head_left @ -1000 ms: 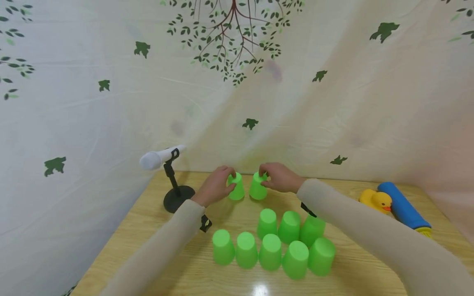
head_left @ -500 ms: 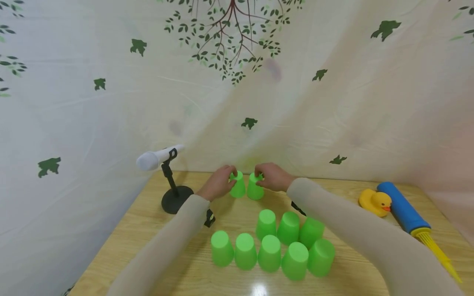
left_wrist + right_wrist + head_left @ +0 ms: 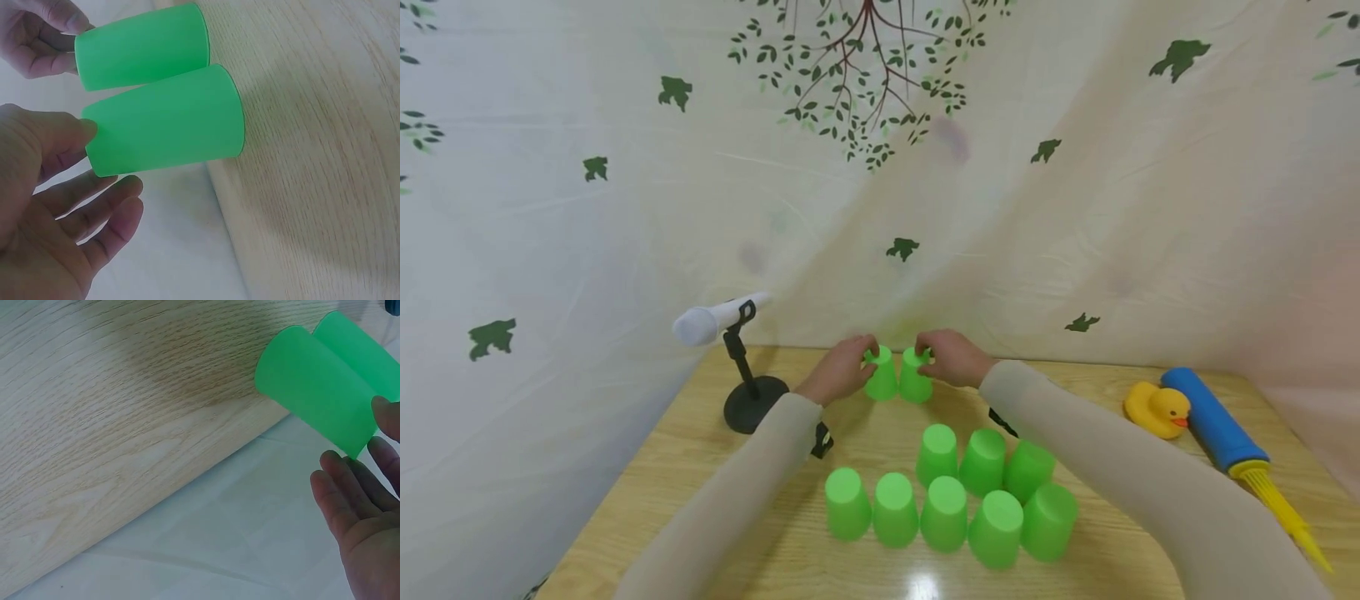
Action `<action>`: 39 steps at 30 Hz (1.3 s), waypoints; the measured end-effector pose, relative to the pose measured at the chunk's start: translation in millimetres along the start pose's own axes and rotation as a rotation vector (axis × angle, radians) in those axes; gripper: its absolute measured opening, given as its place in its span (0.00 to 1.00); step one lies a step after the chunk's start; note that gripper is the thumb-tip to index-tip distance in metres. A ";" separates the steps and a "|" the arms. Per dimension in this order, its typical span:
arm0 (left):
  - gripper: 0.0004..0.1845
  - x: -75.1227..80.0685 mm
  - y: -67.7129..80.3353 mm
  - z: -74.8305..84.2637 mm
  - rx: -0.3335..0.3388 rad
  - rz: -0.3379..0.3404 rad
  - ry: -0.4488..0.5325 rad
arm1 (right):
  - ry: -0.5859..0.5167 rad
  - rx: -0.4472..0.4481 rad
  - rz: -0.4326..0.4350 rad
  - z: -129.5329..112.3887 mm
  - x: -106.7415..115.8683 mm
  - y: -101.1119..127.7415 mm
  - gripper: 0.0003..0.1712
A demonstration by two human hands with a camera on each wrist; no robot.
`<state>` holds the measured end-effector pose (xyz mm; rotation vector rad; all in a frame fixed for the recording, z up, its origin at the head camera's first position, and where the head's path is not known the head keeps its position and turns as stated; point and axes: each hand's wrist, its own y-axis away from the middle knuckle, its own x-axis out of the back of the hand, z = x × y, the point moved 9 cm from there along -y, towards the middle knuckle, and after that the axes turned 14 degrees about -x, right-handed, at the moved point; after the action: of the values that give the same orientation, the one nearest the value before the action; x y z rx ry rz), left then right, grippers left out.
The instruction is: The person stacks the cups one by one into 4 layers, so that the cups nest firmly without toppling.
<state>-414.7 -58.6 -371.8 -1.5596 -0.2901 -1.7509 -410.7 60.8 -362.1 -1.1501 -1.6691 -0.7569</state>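
Two green plastic cups stand upside down side by side at the back of the table. My left hand [image 3: 841,372] pinches the left green cup [image 3: 882,380] near its upturned base, thumb on the near side. My right hand [image 3: 957,358] grips the right green cup [image 3: 915,382] by its top in the same way. In the left wrist view the left cup [image 3: 165,122] lies close along the other, its rim on the wood. From the right wrist, the right cup [image 3: 312,387] partly covers its neighbour, and the lower fingers stay extended beside it.
Several more upside-down green cups [image 3: 945,515] stand in two rows nearer the front of the table [image 3: 760,533]. On the left is a white microphone [image 3: 715,321] on a black stand [image 3: 752,403]. A yellow rubber duck [image 3: 1156,409] and a blue pump [image 3: 1213,421] lie right.
The right hand has moved left with its cup and the left hand slightly right, so the gap between the two cups has narrowed. The front cups keep their arrangement.
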 end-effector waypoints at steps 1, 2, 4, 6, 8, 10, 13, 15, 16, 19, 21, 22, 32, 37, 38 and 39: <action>0.11 1.2 0.6 0.4 -0.007 0.006 -0.004 | 0.007 0.001 0.000 0.3 0.5 0.9 0.14; 0.11 2.9 1.1 1.3 -0.018 0.014 -0.007 | 0.011 0.002 0.004 0.8 1.7 2.2 0.14; 0.12 7.8 2.6 4.8 -0.042 0.034 -0.005 | 0.011 0.001 0.006 2.4 5.0 5.7 0.15; 0.12 13.6 4.8 8.7 -0.057 0.046 -0.009 | -0.007 0.000 0.006 4.5 9.5 10.5 0.16; 0.13 19.6 7.9 13.1 -0.060 0.050 0.000 | -0.034 0.001 0.006 7.1 14.9 16.1 0.16; 0.13 25.1 10.9 18.1 -0.057 0.045 0.008 | -0.045 0.012 0.012 9.4 20.4 22.5 0.16; 0.14 31.6 14.4 28.4 -0.059 0.034 0.008 | -0.028 0.034 0.035 13.2 29.2 35.1 0.16; 0.14 34.8 15.7 37.8 -0.073 0.026 -0.003 | -0.010 0.057 0.051 15.1 35.7 46.8 0.16; 0.14 36.2 16.3 42.9 -0.079 0.022 -0.011 | 0.000 0.062 0.059 16.5 38.8 53.0 0.16; 0.13 41.0 18.3 61.1 -0.113 0.020 -0.031 | 0.021 0.079 0.075 19.6 48.0 72.5 0.17; 0.13 43.3 19.8 74.5 -0.151 0.017 -0.056 | 0.027 0.096 0.082 18.8 53.1 84.2 0.17; 0.13 43.0 21.0 81.0 -0.171 0.006 -0.062 | 0.032 0.096 0.084 18.4 54.8 89.5 0.17; 0.17 14.0 30.4 134.8 -0.367 -0.202 -0.054 | 0.068 0.130 0.044 5.8 48.5 138.5 0.17; 0.18 6.2 27.2 150.2 -0.397 -0.265 -0.063 | 0.064 0.130 0.038 8.8 42.4 155.3 0.16; 0.18 5.2 26.4 152.3 -0.400 -0.273 -0.064 | 0.058 0.131 0.032 9.8 40.5 157.6 0.16; 0.18 4.0 25.6 154.1 -0.404 -0.280 -0.067 | 0.053 0.130 0.026 10.8 38.1 159.4 0.17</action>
<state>-281.9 17.8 -340.8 -1.9422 -0.2019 -2.0703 -270.9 142.2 -333.9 -1.0505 -1.6318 -0.6470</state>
